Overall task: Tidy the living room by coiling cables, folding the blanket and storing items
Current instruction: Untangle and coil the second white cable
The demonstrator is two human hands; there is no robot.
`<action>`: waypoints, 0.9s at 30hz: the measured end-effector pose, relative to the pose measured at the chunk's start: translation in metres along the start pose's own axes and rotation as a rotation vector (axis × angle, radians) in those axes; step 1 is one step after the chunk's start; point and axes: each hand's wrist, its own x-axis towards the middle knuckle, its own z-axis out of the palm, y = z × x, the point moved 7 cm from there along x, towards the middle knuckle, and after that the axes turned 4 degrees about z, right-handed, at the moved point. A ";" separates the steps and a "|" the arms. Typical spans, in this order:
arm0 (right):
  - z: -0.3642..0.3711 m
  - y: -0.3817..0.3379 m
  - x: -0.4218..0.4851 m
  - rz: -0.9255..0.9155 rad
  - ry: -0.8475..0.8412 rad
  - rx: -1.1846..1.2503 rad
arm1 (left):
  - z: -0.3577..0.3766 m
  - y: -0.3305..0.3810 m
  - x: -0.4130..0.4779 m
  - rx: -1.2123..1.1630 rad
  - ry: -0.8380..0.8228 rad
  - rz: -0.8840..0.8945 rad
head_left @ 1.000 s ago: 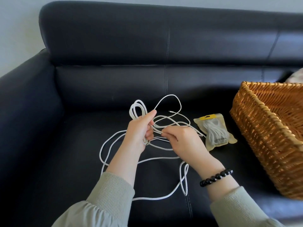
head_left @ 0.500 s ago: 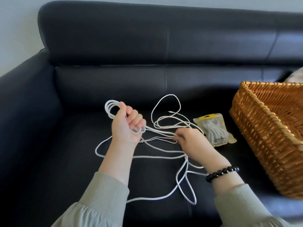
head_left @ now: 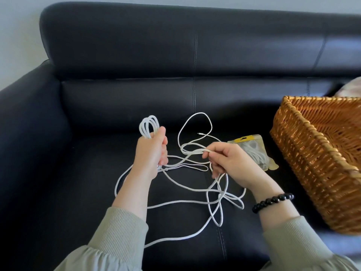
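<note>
A long white cable (head_left: 187, 187) lies in loose tangled loops on the black leather sofa seat (head_left: 82, 182). My left hand (head_left: 151, 151) is closed around a small bundle of coiled loops that stick up above its thumb. My right hand (head_left: 228, 163) pinches a strand of the same cable between thumb and forefinger, a little to the right of the left hand. The cable's free plug end (head_left: 199, 133) rests on the seat behind both hands.
A clear pouch with a yellow top (head_left: 254, 151), holding another white cable, lies just right of my right hand. A large wicker basket (head_left: 304, 163) stands on the seat at the right. A pale fabric (head_left: 351, 87) shows behind it.
My left hand has turned upright with the coil. My right hand has lifted off the seat and now pinches a strand higher up. The loose loops have shifted.
</note>
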 end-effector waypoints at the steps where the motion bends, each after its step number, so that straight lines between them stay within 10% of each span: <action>1: 0.000 -0.002 -0.001 -0.018 0.008 0.010 | 0.003 -0.002 -0.001 0.058 -0.038 -0.009; 12: -0.015 -0.027 -0.011 -0.105 0.246 -0.021 | 0.040 -0.021 -0.030 0.341 -0.693 -0.214; 27: -0.003 -0.029 -0.008 -0.113 0.313 -0.195 | 0.051 -0.039 -0.038 0.833 -0.830 -0.142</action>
